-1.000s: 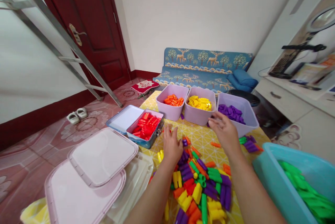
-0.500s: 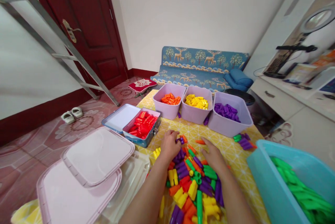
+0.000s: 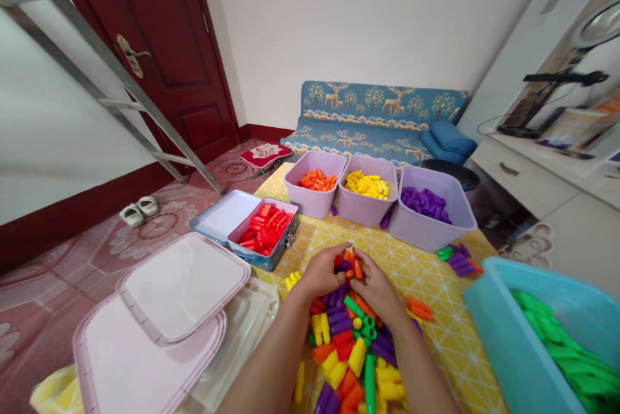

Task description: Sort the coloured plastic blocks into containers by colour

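Note:
A mixed pile of red, orange, yellow, green and purple plastic pieces (image 3: pixel 343 336) lies on the yellow patterned tablecloth (image 3: pixel 445 317). At its far end, my left hand (image 3: pixel 323 272) and my right hand (image 3: pixel 376 281) curve around a cluster of orange and purple pieces (image 3: pixel 352 267), fingertips nearly meeting. Both hands touch the cluster with fingers bent around its sides. Beyond them stand lilac bins with orange pieces (image 3: pixel 317 180), yellow pieces (image 3: pixel 367 185) and purple pieces (image 3: pixel 426 204). A hinged tin (image 3: pixel 261 260) to the left holds red pieces.
At the right, a turquoise bin (image 3: pixel 504 323) holds green pieces. Pink lids (image 3: pixel 184 285) overlap at the left. Small groups of loose pieces lie beside the right lilac bin and right of my right arm. A blue sofa (image 3: pixel 358 130) stands behind the table.
My hands have come together from either side, my right hand moving left and uncovering an orange group. Orange pieces that lay scattered between them are now gathered with purple ones.

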Tool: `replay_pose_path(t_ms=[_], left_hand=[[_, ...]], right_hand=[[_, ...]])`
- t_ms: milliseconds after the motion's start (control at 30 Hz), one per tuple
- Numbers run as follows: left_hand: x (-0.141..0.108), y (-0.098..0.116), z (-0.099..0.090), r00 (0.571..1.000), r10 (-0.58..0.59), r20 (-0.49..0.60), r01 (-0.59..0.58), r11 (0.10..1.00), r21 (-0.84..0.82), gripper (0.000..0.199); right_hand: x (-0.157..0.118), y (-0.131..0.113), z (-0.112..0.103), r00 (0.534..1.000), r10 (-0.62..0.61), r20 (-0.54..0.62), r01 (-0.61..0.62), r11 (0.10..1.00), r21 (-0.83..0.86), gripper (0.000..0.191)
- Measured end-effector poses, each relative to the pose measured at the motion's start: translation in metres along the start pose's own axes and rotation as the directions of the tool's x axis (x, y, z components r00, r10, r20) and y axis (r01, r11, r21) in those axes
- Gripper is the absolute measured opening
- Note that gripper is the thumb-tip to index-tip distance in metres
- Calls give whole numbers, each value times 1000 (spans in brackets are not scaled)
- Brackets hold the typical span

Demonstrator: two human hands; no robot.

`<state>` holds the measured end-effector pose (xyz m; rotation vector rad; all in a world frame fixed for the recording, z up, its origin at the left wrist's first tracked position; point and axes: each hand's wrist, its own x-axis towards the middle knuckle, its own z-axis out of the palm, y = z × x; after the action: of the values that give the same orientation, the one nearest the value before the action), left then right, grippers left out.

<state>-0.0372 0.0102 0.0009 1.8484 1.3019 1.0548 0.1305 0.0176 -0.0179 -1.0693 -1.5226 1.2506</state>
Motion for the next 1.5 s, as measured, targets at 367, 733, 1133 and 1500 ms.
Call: replay_pose_path(t_ms=[367, 733, 1133, 1500], left_hand=[[1, 17, -7, 999, -28, 20, 33, 648, -761, 59], [-2, 23, -12, 986, -75, 147, 164, 360, -919, 58], [-2, 21, -10, 988, -92, 122, 147, 376, -915, 57], [2, 18, 1, 961, -272, 51, 206, 577, -791, 47]], right_hand=[[-15, -45, -8, 1000, -6, 30, -5, 936, 352, 52], [-16, -48, -1, 998, 1, -62, 21, 938, 347, 41], [-17, -48, -4, 997, 40, -66, -10, 912, 410, 42], [-17, -53, -9, 999, 16, -31, -2, 910, 415, 36]])
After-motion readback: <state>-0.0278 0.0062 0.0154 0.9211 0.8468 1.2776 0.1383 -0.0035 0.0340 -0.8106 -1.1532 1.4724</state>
